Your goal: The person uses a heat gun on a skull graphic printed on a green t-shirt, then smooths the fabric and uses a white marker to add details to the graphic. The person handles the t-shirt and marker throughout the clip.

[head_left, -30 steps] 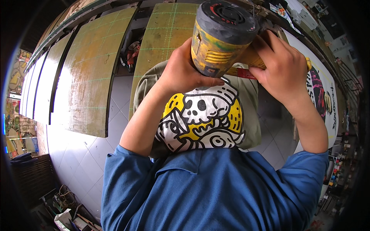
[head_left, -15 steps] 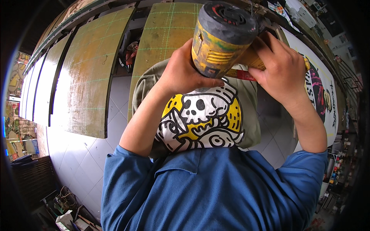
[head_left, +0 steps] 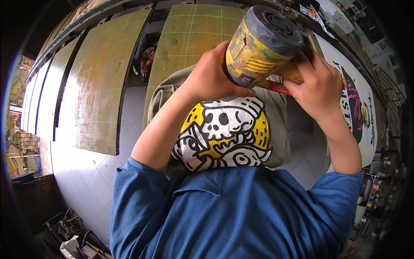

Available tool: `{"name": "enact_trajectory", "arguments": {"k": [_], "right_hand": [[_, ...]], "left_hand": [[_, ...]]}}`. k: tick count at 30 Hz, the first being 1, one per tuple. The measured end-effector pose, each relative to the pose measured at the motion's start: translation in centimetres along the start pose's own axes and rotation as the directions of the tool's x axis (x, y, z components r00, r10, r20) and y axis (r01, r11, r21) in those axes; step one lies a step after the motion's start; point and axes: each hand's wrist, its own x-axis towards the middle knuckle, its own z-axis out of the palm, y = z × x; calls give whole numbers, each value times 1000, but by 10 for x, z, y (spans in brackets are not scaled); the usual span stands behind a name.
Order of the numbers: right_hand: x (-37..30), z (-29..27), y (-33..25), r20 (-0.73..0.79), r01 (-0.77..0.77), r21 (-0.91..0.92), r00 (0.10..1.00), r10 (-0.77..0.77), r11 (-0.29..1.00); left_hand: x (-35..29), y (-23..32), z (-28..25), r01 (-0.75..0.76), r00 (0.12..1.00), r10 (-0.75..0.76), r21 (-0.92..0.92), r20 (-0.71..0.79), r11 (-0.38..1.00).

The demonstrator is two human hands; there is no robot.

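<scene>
- Gripping a yellow-and-black power tool [head_left: 261, 54] above the far part of a green skull-print shirt [head_left: 222, 125].
- Left hand [head_left: 211, 73]: fingers wrapped around its barrel.
- Right hand [head_left: 317, 82]: fingers closed around its handle.
- Left of the shirt: an olive board [head_left: 101, 82].
- Right of the shirt: a white printed sheet [head_left: 363, 93].

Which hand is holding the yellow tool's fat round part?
The left hand: it holds the yellow tool by its thick body, while the right hand grips the narrower handle.

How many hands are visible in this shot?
2: the left hand, on the wide end of the yellow-and-black tool; the right hand, gripping its handle. No others show.
</scene>
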Motion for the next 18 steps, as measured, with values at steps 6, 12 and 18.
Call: {"name": "enact_trajectory", "arguments": {"k": [6,12,18], "right_hand": [[-5,-1,2,2,-22,14,1000,22,1000],[-7,1,2,-16,-30,8,999,30,1000],[-6,-2,-1,28,-31,20,999,30,999]], "left_hand": [[5,6,0,47,997,-47,6,62,999],[5,0,2,11,998,-11,-5,57,1000],[2,2,0,29,998,-28,-8,54,1000]]}}
